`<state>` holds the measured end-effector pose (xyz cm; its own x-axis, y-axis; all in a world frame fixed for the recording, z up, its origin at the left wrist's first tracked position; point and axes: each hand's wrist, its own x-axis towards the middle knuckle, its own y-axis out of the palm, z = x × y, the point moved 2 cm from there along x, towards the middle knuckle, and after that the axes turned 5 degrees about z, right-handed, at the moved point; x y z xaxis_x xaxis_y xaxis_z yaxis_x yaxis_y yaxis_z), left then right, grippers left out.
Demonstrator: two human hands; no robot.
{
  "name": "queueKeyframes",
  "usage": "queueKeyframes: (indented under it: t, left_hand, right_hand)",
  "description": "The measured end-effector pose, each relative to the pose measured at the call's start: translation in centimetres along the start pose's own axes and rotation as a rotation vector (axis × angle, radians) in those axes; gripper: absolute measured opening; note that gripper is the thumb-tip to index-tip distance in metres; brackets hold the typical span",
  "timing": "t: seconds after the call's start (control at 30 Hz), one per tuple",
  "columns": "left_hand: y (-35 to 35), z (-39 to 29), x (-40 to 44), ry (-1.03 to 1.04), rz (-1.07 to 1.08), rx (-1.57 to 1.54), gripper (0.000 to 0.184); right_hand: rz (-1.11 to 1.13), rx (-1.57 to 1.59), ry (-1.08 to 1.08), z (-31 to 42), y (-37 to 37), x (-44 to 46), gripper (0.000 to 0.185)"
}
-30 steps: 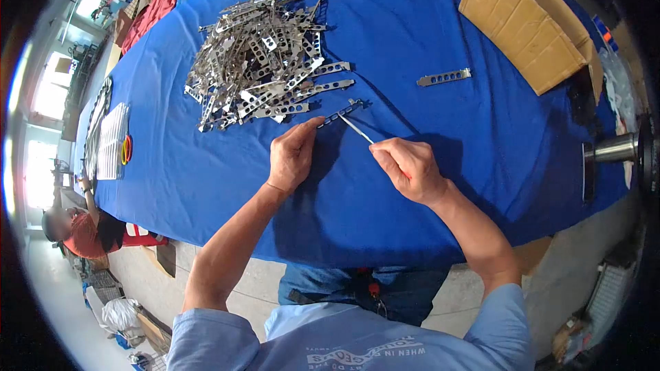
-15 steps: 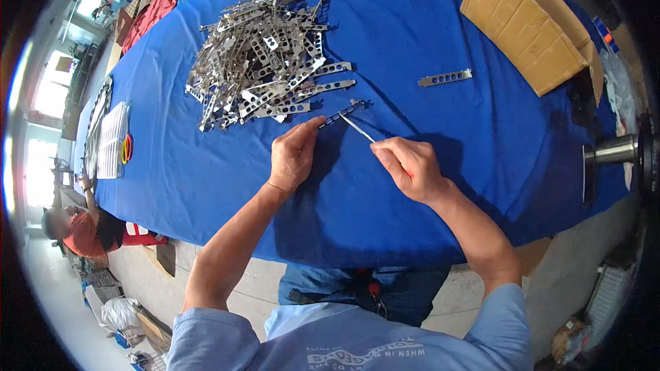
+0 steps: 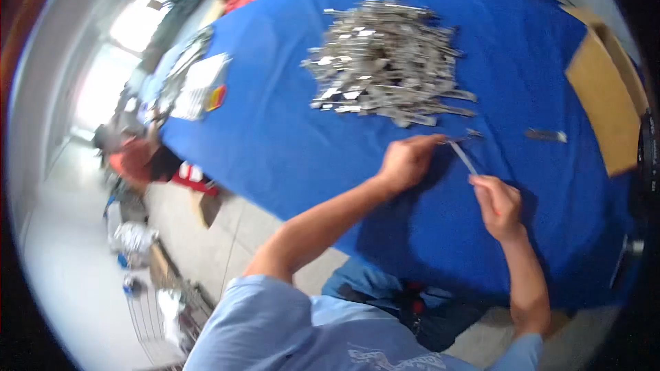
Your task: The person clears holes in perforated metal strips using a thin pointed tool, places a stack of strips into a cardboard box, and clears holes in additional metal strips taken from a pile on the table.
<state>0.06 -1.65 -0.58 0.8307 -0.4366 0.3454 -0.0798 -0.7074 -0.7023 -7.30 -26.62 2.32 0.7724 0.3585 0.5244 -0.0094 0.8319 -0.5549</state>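
My left hand (image 3: 410, 162) is closed on one end of a perforated metal bracket (image 3: 470, 135), held just above the blue cloth. In my right hand (image 3: 499, 205) is a thin, pale rod-like tool (image 3: 463, 158), pinched by its near end. Its far tip meets the bracket close to my left fingertips; motion blur hides the exact contact. Beyond my hands lies a large heap of similar metal brackets (image 3: 385, 62). One single bracket (image 3: 545, 136) rests apart on the cloth, to the right of the held one.
An open cardboard box (image 3: 597, 96) stands at the table's right edge. White trays (image 3: 199, 86) with a red and yellow item (image 3: 216, 98) lie at the left. Farther left, another person (image 3: 130, 158) in a red top is at the table's edge. Blue cloth (image 3: 275, 144) covers the table.
My view has swung left, so everything appears shifted to the right and blurred. Both hands keep their grips, and the tool's tip remains at the bracket.
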Motion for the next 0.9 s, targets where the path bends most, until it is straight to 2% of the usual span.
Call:
queueKeyframes:
  t: [0.13, 0.2, 0.23, 0.37, 0.47, 0.7, 0.9]
  left_hand:
    - [-0.5, -1.1, 0.4, -0.008, -0.049, -0.042, 0.033]
    - [-0.2, -0.4, 0.2, 0.003, -0.038, -0.032, 0.033]
    - [0.1, -0.2, 0.3, 0.036, -0.079, -0.028, 0.034]
    - [0.2, -0.1, 0.2, 0.036, -0.080, 0.012, 0.034]
    - [0.4, 0.1, 0.1, 0.013, -0.054, 0.008, 0.034]
    - [0.3, -0.1, 0.1, -0.005, -0.028, 0.013, 0.035]
    - [-0.1, -0.6, 0.1, -0.052, 0.005, -0.003, 0.037]
  right_hand:
    - [-0.006, -0.007, 0.090, 0.1, 0.3, 0.0, 0.014]
    - [0.033, 0.030, 0.124, -0.8, 0.4, -0.8, 0.019]
    - [0.026, 0.062, 0.140, -0.1, 0.4, -0.6, 0.016]
    - [0.096, -0.018, 0.064, 0.1, 0.5, -0.4, 0.021]
    - [0.082, 0.062, 0.241, 0.0, 0.5, -0.6, 0.024]
    - [0.065, 0.031, 0.217, 1.3, 0.8, -0.3, 0.029]
    - [-0.037, 0.039, 0.206, -0.2, 2.1, 0.4, 0.031]
